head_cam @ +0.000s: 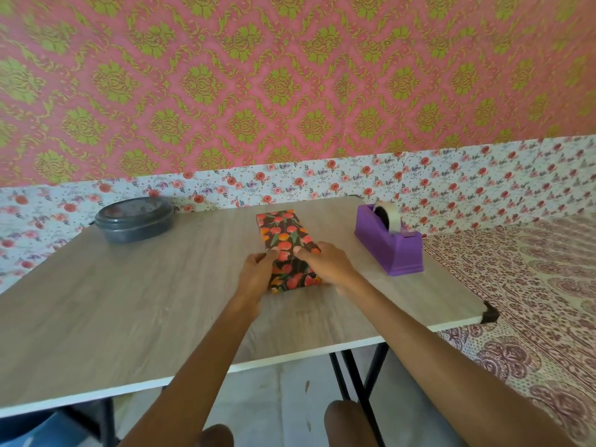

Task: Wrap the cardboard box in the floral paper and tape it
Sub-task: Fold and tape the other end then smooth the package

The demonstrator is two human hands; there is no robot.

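The box, covered in dark floral paper (283,233) with red and orange flowers, lies lengthwise on the wooden table (129,301). No bare cardboard shows. My left hand (256,274) grips the near left side of the package, thumb on top. My right hand (325,264) lies on its near right side, fingers pressing the paper on top. A purple tape dispenser (390,245) with a pale tape roll stands to the right of the package, a short way from my right hand.
A dark grey lidded round container (134,219) sits at the table's far left. The table's right edge ends at a black corner cap (490,312); a patterned bedsheet (532,301) lies beyond. Black table legs (354,382) and my knees are below.
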